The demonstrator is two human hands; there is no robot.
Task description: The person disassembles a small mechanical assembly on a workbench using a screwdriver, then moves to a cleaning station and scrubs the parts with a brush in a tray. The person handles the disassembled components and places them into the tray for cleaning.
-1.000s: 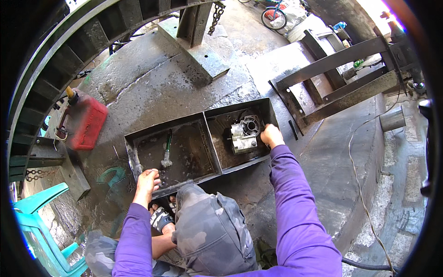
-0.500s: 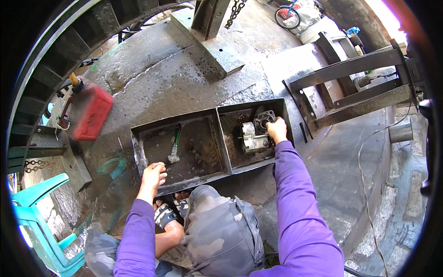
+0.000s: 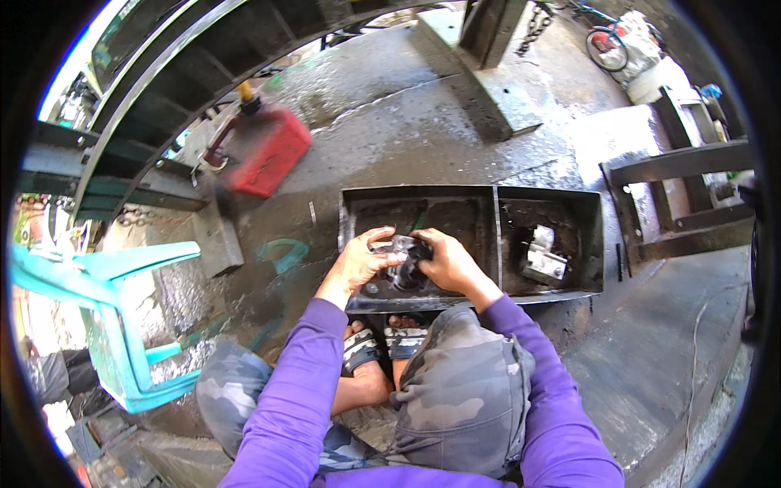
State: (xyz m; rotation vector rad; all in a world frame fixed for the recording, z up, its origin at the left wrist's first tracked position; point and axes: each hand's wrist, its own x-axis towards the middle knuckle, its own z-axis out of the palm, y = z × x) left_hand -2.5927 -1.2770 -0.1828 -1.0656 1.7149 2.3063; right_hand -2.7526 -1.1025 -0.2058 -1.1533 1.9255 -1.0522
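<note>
Above the left compartment of a divided metal tray, both my hands are closed around a grey metal casting, its outline blurred. My left hand grips it from the left, and my right hand has its fingers on the right side. Behind the casting, a brush's green handle shows in part; its bristles are hidden. A silvery metal housing lies in the tray's right compartment.
A red fuel can stands far left, with a turquoise plastic chair nearer. Steel frames lie at the right, beside a thin dark rod. A steel post rises at the back. My sandalled feet are against the tray's near side.
My right hand has lifted the casting out of the right compartment and brought it left over the other one. My left hand has left the tray's near edge and taken hold too. The view has turned left.
</note>
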